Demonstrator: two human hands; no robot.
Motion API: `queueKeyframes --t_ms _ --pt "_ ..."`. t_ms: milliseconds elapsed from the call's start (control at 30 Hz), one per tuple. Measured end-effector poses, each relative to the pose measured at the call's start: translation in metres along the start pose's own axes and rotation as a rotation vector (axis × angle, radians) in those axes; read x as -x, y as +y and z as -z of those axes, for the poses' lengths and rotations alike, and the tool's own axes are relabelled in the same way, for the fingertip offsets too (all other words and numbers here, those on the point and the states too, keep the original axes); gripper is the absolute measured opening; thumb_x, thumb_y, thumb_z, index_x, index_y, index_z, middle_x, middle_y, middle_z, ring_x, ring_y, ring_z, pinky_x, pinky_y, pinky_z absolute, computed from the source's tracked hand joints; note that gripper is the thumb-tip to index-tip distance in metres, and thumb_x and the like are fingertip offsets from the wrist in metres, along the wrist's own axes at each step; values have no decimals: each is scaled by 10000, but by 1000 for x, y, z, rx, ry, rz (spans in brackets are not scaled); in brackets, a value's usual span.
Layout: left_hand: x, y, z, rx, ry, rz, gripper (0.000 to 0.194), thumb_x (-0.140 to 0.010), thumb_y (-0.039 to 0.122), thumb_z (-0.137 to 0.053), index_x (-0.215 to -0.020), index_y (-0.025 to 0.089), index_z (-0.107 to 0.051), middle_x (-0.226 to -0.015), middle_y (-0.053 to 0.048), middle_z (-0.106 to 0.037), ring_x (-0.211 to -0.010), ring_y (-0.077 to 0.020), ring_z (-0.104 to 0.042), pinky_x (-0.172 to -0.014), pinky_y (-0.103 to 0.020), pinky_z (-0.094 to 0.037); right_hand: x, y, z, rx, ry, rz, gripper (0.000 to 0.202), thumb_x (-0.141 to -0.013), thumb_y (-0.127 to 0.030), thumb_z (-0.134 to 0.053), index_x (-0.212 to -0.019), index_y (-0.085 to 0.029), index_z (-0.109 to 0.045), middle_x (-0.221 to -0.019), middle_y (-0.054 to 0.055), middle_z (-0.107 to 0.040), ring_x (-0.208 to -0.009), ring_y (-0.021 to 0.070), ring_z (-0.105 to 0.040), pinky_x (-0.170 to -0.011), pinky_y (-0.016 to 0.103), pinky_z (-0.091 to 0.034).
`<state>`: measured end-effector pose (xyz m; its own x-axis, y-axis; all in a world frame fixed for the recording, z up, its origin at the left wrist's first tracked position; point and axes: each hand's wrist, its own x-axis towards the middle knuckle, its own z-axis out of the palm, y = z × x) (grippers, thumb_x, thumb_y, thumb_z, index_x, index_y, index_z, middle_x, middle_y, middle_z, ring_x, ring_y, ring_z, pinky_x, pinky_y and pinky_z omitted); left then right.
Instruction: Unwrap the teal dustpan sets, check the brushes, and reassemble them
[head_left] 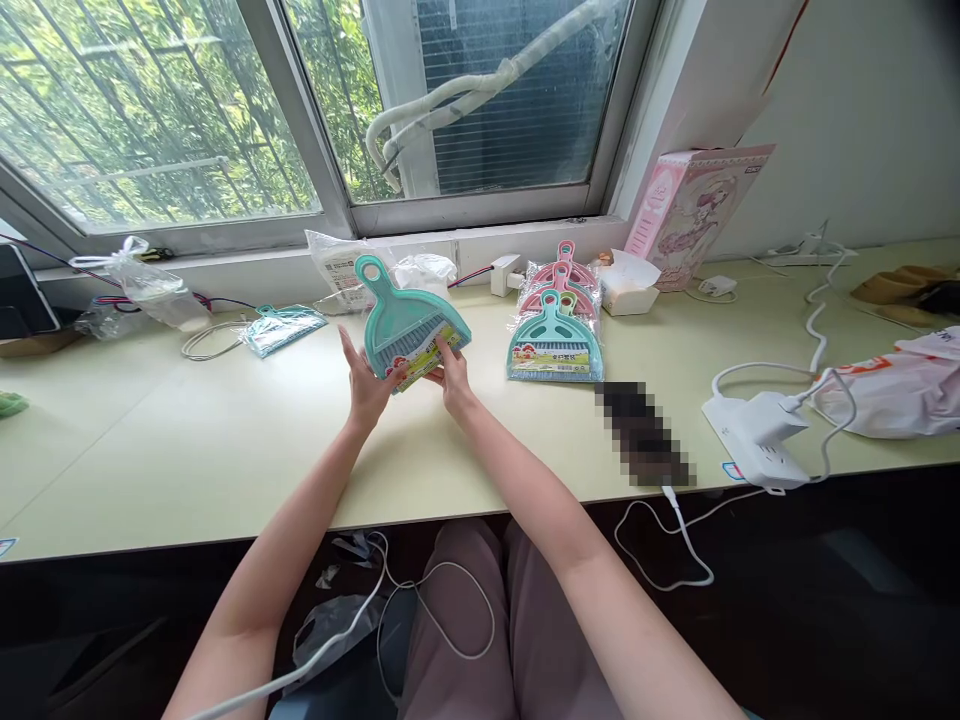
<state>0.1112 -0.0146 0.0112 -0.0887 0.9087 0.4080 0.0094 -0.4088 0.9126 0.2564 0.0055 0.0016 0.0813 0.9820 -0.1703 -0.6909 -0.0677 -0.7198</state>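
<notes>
A small teal dustpan-and-brush set with a colourful paper label is held above the pale green desk, its round handle pointing up and left. My left hand supports its lower left edge with fingers spread. Pinching the label at the lower right edge is my right hand. To the right lies a stack of the same sets in clear wrappers, teal on top and pink behind.
An empty clear wrapper lies at left near a wire loop. A white power strip with cables, a white bag, a pink box and a tissue box sit at right. The window sill runs behind.
</notes>
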Motion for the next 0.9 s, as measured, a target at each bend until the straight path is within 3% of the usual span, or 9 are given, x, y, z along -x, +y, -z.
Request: queueKeyframes --t_ms 100,167,333,400,500,600,733,833,900 --pt "-4 -3 7 -83 98 -94 1415 -593 365 -950 -1636 331 7 -1288 -88 -644 -1194 -282 -645 -990 -365 -533 -1 -1 1 23 -166 -19 320 -818 -336 -781 -1016 -214 -562 -921 17 -751 -793 191 -759 -854 396 -653" --pt "-7 -4 11 -89 101 -103 1402 -604 372 -943 -1636 331 6 -1255 -77 -657 -1170 -277 -658 -978 -362 -539 -2 0 3 58 -257 1 378 -738 -288 -851 -989 -204 -582 -911 24 -760 -811 197 -759 -870 391 -648" --pt "-5 -4 8 -25 64 -63 1403 -555 383 -965 -1636 311 -74 -1262 -88 -671 -1218 -302 -642 -1010 -379 -527 -4 4 6 68 -184 73 375 -636 -190 -886 -894 -175 -614 -879 33 -757 -838 211 -748 -882 409 -646" --pt "0 -4 1 61 -24 -19 1241 -571 401 -957 -1597 276 -269 -1282 -109 -676 -1247 -322 -628 -1032 -401 -519 -4 3 6 36 -128 121 356 -658 -186 -856 -915 -176 -610 -915 35 -757 -872 207 -744 -884 401 -642" --pt "6 -7 -10 180 -250 136 867 -648 435 -913 -1410 215 -562 -1348 -152 -657 -1313 -359 -583 -1088 -461 -482 -3 -4 6 21 -60 196 339 -696 -209 -814 -967 -182 -613 -990 48 -757 -953 203 -733 -892 377 -631" --pt "3 -11 -10 271 -396 314 676 -728 549 -830 -1272 185 -663 -1398 -190 -622 -1341 -397 -553 -1080 -553 -474 -1 -11 6 40 -22 223 347 -699 -214 -806 -990 -185 -621 -1008 55 -757 -982 207 -725 -901 378 -626" --pt "-11 -11 1 331 -225 292 647 -750 635 -766 -1182 159 -686 -1342 -180 -663 -1328 -379 -567 -1065 -558 -496 3 -6 4 51 -67 202 322 -685 -184 -811 -938 -183 -612 -948 41 -754 -943 202 -727 -918 407 -629" --pt "-12 -11 3 336 -90 267 621 -665 568 -856 -1089 142 -700 -1195 -157 -734 -1261 -372 -618 -1067 -527 -511 6 5 1 84 -108 170 333 -660 -178 -837 -897 -185 -603 -890 29 -750 -921 202 -727 -914 416 -635" --pt "-7 -13 -1 335 -61 263 613 -618 490 -906 -1077 139 -701 -1168 -149 -744 -1243 -370 -629 -1087 -530 -497 6 10 1 87 -90 158 339 -651 -169 -840 -889 -184 -599 -852 20 -744 -899 200 -727 -904 418 -637"
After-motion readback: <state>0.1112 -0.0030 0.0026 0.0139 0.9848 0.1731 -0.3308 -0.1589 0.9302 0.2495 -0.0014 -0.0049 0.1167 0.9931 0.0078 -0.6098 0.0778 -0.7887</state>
